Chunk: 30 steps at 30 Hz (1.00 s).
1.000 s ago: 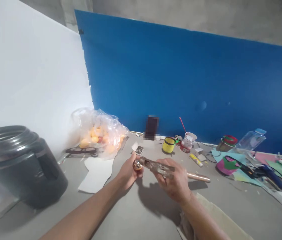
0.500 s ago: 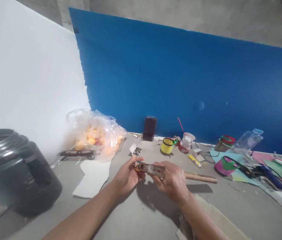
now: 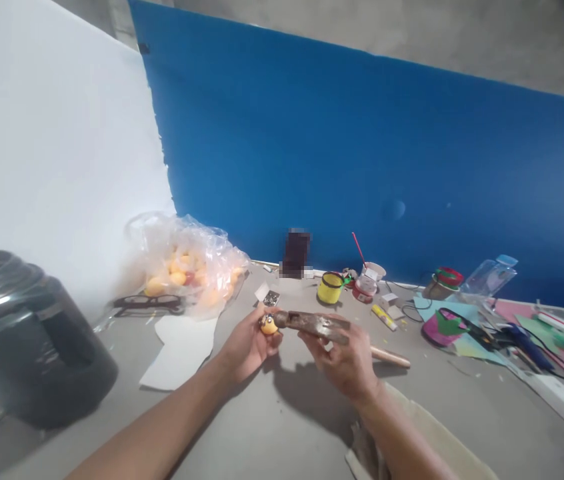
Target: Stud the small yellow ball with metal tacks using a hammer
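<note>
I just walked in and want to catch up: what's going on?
A person's left hand holds an orange ball with shiny studs. The right hand grips a hammer, one end of its head by the ball; contact is unclear. An open box lies just beyond, a bag of balls farther left.

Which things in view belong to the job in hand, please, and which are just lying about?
In use:
small silver-studded orange ball (left hand)
brown metal hammer, wooden handle (right hand)
probably the open white box of shiny bits

Lying about:
black-framed glasses
yellow round cup
large dark jar
</note>
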### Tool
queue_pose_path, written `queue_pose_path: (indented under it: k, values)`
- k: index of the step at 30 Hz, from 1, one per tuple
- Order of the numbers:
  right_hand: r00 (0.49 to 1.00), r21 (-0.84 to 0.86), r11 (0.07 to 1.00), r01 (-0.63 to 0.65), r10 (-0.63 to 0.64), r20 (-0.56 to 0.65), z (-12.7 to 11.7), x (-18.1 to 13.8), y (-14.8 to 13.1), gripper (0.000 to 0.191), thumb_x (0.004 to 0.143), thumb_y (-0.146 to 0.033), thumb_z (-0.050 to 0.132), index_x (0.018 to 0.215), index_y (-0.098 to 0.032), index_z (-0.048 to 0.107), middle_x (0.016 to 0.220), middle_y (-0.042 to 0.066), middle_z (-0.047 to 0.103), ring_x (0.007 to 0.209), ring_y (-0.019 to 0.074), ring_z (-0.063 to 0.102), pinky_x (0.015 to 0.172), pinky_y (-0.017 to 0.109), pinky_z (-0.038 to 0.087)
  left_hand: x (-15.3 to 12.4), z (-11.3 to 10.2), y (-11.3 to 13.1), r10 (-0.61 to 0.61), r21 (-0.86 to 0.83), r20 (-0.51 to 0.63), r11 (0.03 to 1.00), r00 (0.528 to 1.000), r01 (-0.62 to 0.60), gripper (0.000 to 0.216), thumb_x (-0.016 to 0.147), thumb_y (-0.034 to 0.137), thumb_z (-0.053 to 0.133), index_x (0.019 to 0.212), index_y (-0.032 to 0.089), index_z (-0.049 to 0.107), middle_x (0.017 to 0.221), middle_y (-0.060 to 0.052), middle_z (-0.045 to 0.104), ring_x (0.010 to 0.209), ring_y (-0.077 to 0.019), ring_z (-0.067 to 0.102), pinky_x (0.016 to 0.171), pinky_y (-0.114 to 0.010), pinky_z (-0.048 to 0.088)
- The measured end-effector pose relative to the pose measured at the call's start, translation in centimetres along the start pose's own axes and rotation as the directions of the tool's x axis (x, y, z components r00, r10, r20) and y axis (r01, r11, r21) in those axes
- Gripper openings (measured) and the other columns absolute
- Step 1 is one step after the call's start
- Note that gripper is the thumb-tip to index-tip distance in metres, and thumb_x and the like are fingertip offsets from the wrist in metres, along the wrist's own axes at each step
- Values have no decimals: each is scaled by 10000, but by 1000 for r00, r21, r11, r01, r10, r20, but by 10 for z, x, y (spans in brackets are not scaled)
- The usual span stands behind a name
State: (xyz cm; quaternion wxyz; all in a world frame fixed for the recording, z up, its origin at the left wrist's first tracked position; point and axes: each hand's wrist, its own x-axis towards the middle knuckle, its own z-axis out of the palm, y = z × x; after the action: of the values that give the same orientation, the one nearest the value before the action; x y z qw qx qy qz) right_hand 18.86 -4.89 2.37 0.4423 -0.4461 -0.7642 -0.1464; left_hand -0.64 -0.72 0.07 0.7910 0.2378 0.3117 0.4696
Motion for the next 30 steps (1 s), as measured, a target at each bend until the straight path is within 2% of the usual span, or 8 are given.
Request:
queue_pose_path:
  k: [3,5,8,13,18,21,24,30]
  values:
    - [999,-8,1000,-8,8,47,0,0,2,278,963,-422,616,948,-215,801,753,58,758,614,163,669,588,248,454,-1,-2,0,19,62,12,998,1000,-20,310,975,478,557,990,170,591,593,63,409,396,-52,329,374,-159,205]
    - [1000,-18,1000,-2,3,28,0,1,3,289,956,-427,622,919,-205,803,715,58,747,591,163,660,578,250,450,-2,-2,-1,33,104,24,994,999,-36,281,951,459,596,975,180,573,578,82,363,395,-43,277,386,-158,168]
    - [999,-6,1000,0,-1,-40,-1,2,1,295,965,-417,610,881,-211,804,717,62,751,594,163,662,619,251,472,-2,0,-5,70,170,34,983,997,-75,277,931,453,624,967,190,545,570,88,367,407,-47,286,414,-166,175]
    - [997,9,1000,5,-5,74,-3,3,-4,261,954,-395,611,924,-223,806,717,50,752,591,166,666,576,247,454,1,0,-13,68,163,34,984,997,-73,346,925,500,632,852,195,486,566,77,397,430,-58,324,437,-184,224]
    - [1000,23,1000,7,-7,-16,-7,5,-5,252,956,-388,625,912,-217,804,803,62,783,699,184,718,635,255,483,-1,-1,-10,102,180,11,978,995,-103,371,909,522,654,850,184,514,539,72,390,451,-68,359,450,-182,237]
    - [999,43,999,16,-17,38,-7,5,-6,241,966,-375,613,934,-231,803,809,56,784,709,175,716,642,246,483,-1,-1,-8,120,193,54,973,991,-128,384,886,522,686,850,170,538,568,57,424,468,-72,393,451,-182,257]
    - [993,3,999,50,-50,111,-6,3,-5,246,953,-387,626,966,-215,801,787,65,777,676,179,704,615,249,470,0,-2,-9,90,176,59,979,994,-99,366,897,498,681,848,162,544,572,51,435,465,-71,390,442,-181,262]
    - [999,22,1000,16,-17,28,-6,3,-5,239,961,-382,618,944,-230,802,846,58,793,709,174,711,652,248,485,0,-4,-10,39,137,16,990,999,-41,376,937,541,613,862,182,529,544,78,362,432,-66,332,413,-174,201]
